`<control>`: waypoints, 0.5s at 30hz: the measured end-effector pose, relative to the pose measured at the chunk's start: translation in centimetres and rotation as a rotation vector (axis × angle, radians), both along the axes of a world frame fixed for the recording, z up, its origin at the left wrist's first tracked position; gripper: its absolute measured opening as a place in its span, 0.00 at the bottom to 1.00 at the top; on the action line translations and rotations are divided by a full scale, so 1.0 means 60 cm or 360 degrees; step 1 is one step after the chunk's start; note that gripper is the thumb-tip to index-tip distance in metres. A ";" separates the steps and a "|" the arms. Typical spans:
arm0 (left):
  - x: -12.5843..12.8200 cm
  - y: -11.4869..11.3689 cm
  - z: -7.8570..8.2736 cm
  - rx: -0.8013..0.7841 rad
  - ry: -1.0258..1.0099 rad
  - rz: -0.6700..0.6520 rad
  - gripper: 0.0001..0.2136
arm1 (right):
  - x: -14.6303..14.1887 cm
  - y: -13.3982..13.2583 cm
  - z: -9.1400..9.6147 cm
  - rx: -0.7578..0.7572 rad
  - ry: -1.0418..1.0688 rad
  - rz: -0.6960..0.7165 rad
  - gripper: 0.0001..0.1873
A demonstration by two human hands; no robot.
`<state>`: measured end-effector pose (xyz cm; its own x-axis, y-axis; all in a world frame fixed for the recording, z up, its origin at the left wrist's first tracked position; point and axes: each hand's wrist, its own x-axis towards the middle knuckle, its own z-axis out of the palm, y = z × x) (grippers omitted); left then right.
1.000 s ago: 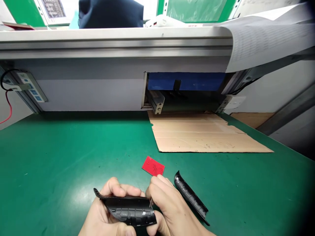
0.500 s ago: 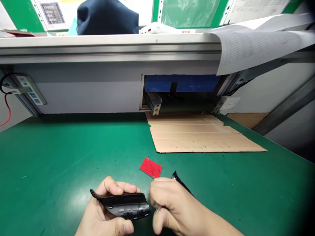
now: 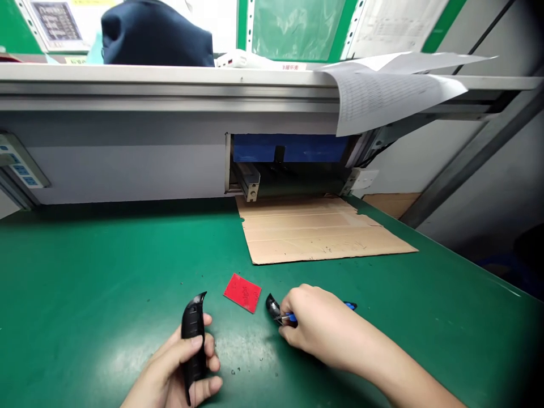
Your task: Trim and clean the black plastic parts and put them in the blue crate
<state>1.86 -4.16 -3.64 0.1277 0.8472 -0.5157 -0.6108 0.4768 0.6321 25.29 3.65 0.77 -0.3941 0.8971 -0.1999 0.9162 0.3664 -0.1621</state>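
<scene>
Left hand (image 3: 181, 371): low at the near edge of the green bench mat (image 3: 85, 272), fingers and thumb wrapped around a black plastic cover piece (image 3: 193, 340), held roughly upright with its curved tip pointing up.

Red card (image 3: 242, 292): small rectangle lying flat on the mat, between the two hands and a little farther back, touching neither.

Right hand (image 3: 312, 326): resting on the mat, closed around a blue-handled tool (image 3: 349, 306) whose metal end shows at the fingertips. It lies over a second black cover piece (image 3: 272, 306); only that piece's rounded end shows, just left of the fingers.

Cardboard sheet (image 3: 314, 232): flat on the mat behind the hands, under the opening in the grey bench frame (image 3: 127, 158).

Printed paper sheets (image 3: 382, 90): draped over the shelf edge, upper right.
</scene>
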 end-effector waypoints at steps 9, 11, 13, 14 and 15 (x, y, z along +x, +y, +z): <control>0.012 -0.004 -0.049 0.0362 0.0161 -0.0213 0.30 | -0.081 -0.044 -0.048 0.0213 0.0976 0.0590 0.14; 0.013 -0.003 -0.058 0.0564 0.0130 -0.0294 0.32 | -0.096 -0.055 -0.066 0.0303 0.1019 0.0685 0.13; 0.012 -0.001 -0.062 0.0694 0.0074 -0.0280 0.28 | -0.100 -0.059 -0.073 0.0381 0.1076 0.0751 0.12; 0.011 -0.001 -0.061 0.0707 0.0061 -0.0247 0.26 | -0.098 -0.059 -0.072 0.0390 0.1101 0.0762 0.12; 0.009 -0.001 -0.059 0.0683 0.0059 -0.0198 0.24 | -0.095 -0.058 -0.067 0.0385 0.1129 0.0748 0.11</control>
